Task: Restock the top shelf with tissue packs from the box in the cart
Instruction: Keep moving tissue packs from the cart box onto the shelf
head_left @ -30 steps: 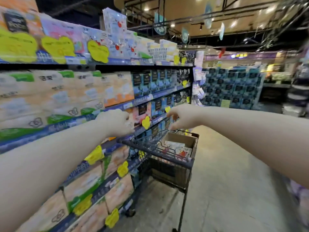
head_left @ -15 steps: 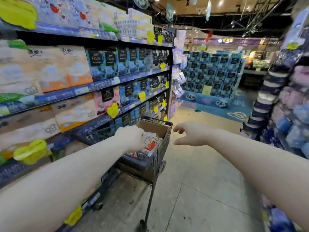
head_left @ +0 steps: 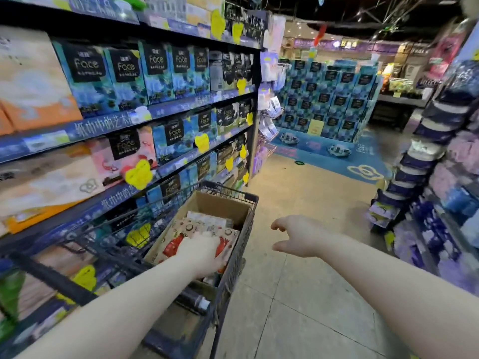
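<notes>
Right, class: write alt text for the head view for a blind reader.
A person's left hand rests on patterned tissue packs in a cardboard box inside a shopping cart; the right hand hovers open beside the cart. Tissue shelves line the left.

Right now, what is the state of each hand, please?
Left hand: on a tissue pack in the box; grip cannot be told.
Right hand: open, holding nothing.

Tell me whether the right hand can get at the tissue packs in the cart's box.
Probably yes. The right hand hangs open just beside the cart, the cardboard box is open on top, and the left hand covers only the nearest tissue packs.
</notes>
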